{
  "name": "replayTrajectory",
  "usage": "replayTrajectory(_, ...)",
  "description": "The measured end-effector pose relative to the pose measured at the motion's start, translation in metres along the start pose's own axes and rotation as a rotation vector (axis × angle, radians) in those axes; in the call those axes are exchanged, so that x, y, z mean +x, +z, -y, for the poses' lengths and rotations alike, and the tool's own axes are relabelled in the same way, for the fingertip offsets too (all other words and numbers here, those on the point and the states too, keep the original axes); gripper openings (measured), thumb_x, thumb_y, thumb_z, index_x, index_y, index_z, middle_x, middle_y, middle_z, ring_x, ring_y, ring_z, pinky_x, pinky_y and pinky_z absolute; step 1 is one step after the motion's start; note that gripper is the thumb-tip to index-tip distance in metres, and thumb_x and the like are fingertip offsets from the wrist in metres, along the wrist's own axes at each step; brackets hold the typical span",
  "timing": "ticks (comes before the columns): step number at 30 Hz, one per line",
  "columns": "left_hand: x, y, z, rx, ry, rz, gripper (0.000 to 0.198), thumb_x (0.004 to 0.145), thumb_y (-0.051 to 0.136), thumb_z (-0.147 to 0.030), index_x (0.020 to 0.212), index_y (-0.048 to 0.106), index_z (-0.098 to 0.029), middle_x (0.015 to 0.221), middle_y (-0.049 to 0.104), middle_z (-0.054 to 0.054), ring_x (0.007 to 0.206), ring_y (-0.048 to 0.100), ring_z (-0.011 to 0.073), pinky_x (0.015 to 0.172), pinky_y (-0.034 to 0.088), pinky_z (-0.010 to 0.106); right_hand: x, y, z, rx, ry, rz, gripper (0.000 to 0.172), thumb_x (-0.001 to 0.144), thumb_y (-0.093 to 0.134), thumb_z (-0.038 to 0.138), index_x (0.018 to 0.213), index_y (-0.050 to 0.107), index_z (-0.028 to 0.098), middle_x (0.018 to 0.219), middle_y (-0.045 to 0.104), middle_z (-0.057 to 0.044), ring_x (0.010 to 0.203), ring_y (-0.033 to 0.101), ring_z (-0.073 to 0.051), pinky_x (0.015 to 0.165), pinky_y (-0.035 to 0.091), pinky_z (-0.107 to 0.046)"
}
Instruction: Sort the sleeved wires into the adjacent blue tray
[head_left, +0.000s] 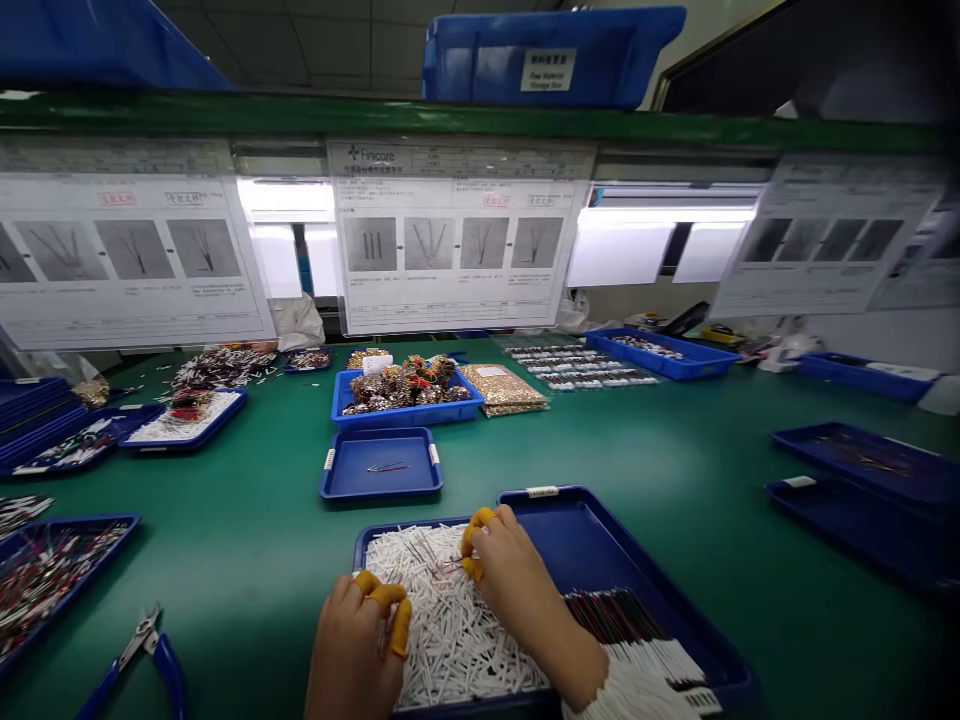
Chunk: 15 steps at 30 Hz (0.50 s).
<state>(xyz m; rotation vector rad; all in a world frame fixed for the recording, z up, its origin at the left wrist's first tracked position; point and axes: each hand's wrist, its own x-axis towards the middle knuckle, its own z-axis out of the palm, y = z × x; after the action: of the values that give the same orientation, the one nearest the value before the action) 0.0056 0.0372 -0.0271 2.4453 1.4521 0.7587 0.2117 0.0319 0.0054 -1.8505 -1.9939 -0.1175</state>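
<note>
My right hand [514, 575], with yellow finger cots on its fingertips, is closed in a pinch on thin wires [442, 563]. They lie over a blue tray [361, 552] heaped with short white tubes [450, 640]. To its left, my left hand [358, 640] also wears yellow finger cots. Its fingers are curled at the tray's left side, and whatever they grip is hidden. Beside and partly under my right forearm is a second blue tray [577, 525], holding a row of dark and red wires with white ends [630, 630].
Blue-handled cutters [142, 650] lie at the front left. A small blue tray [382, 455] with a few wires stands ahead, behind it a blue bin [341, 405] of bundled parts. More trays [862, 465] are at right. Instruction sheets [457, 240] hang below a green shelf [375, 118].
</note>
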Motion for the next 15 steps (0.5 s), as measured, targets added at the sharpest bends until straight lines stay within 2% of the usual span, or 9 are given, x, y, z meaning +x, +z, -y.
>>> replayTrajectory(5,-0.004,0.007,0.0,0.062,0.089,-0.077,0.028,0.089,0.05,-0.026,0.108,0.069,-0.017,0.09,0.068,0.011,0.092,0.061,0.0298,0.079,0.053,0.044,-0.008,-0.013,-0.011,0.081,-0.124,-0.056,0.021,0.079,0.057,0.005,0.078,0.069,0.022,0.08,0.067,-0.008,0.08,0.056,-0.025,0.068,0.049,-0.037)
replayTrajectory(9,-0.005,0.005,-0.004,0.077,0.214,-0.117,0.031,0.092,0.052,-0.029,0.117,0.063,-0.018,0.1,0.069,0.012,0.096,0.063,0.0291,0.089,0.051,0.048,-0.015,-0.019,-0.004,0.17,-0.246,-0.069,0.02,0.082,0.055,0.008,0.08,0.068,0.023,0.079,0.068,-0.007,0.079,0.057,-0.025,0.067,0.051,-0.038)
replayTrajectory(12,-0.004,0.002,-0.008,0.013,0.253,-0.09,0.023,0.093,0.05,-0.025,0.107,0.067,-0.018,0.091,0.07,0.01,0.085,0.065,0.0251,0.085,0.053,0.044,-0.018,-0.016,0.005,0.225,-0.313,-0.07,0.018,0.083,0.055,0.009,0.079,0.067,0.021,0.079,0.069,-0.007,0.078,0.057,-0.024,0.069,0.051,-0.04)
replayTrajectory(15,-0.003,-0.001,-0.012,-0.085,0.221,-0.091,0.018,0.092,0.052,-0.022,0.101,0.068,-0.02,0.087,0.071,0.008,0.081,0.065,0.0232,0.089,0.051,0.045,-0.021,-0.013,0.012,0.267,-0.325,-0.088,0.019,0.084,0.052,0.008,0.081,0.066,0.02,0.079,0.068,-0.008,0.078,0.057,-0.025,0.071,0.051,-0.042)
